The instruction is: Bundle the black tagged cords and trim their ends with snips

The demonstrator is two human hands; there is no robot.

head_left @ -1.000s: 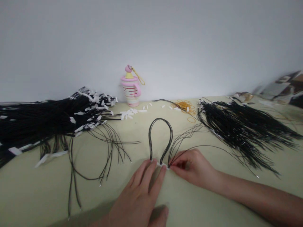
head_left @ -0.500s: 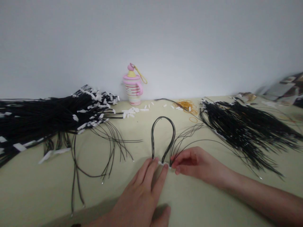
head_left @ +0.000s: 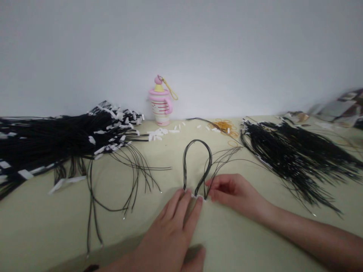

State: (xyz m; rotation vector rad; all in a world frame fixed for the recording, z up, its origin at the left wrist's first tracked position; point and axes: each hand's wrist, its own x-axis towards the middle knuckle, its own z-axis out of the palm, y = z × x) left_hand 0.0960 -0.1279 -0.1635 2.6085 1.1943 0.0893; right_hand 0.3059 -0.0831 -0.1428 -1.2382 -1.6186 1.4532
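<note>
A looped bundle of thin black wires stands up from a small white strip lying on the table. My left hand has its fingers stretched out, and the fingertips press down on that strip. Just right of it, my right hand is closed in a pinch at the lower end of some black wires. Its fingertips partly cover what is between them. From there, loose thin wires fan out to the upper right.
On the left lies a large pile of black wires with white ends. More wire bundles lie at right. Along the wall are a pink-and-white cup-shaped ornament, white pieces and yellow rubber bands. Loose wires trail at front left.
The view has shifted slightly. My right hand stays close to the strip, its fingertips slightly higher and more closed on the wires. My left hand keeps pressing in the same place.
</note>
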